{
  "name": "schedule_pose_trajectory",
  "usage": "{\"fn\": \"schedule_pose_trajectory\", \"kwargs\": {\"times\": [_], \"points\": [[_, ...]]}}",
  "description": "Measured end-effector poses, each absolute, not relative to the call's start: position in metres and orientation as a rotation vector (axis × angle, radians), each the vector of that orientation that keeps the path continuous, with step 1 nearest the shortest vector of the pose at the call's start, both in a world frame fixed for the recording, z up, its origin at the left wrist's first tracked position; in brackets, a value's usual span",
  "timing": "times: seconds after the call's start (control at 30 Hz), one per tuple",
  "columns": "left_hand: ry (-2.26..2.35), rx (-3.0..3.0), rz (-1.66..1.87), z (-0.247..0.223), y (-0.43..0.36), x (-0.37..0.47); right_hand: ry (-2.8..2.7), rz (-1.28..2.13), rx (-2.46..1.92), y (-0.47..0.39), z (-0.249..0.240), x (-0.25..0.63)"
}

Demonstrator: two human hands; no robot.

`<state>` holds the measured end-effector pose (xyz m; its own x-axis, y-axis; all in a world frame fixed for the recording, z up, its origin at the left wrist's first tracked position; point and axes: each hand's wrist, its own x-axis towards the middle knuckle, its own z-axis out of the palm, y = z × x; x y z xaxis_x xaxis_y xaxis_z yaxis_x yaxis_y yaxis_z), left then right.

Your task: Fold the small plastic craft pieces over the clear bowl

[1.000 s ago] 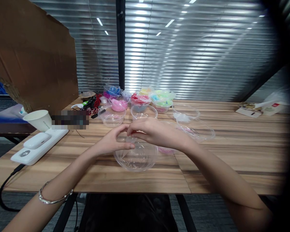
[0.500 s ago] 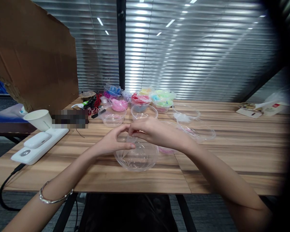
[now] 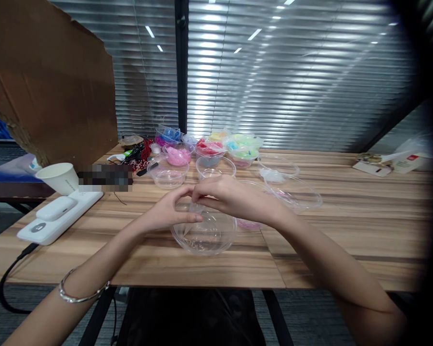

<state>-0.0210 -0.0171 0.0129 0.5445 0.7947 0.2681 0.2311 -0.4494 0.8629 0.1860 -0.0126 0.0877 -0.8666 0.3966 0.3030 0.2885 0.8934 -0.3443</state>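
Observation:
Over a round clear plastic bowl (image 3: 205,240) near the table's front, my two hands meet at the fingertips. Between them shows a small translucent piece that looks like a clear plastic bag (image 3: 196,207). My right hand (image 3: 227,197) pinches it from above, wrist bent and fingers pointing down. My left hand (image 3: 168,209) curves around its left side, thumb stretched below and forefinger above; its fingertips appear to grip the bag's edge, partly hidden by the right hand. Whatever is inside the bag is too faint to make out.
Behind my hands stand two clear bowls (image 3: 169,178) (image 3: 216,168) and several tubs with coloured contents (image 3: 209,145). Clear lids (image 3: 303,192) lie to the right. A paper cup (image 3: 59,177), a white power strip (image 3: 43,233) and a cardboard sheet (image 3: 54,81) are at left.

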Motion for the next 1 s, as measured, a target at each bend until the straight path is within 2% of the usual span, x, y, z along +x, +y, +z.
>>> {"fn": "schedule_pose_trajectory", "kwargs": {"times": [1.0], "points": [[0.847,1.955,0.875,0.0139,-0.0194,-0.0200,-2.626,0.514,-0.439,-0.0110,0.0847,0.1865]]}}
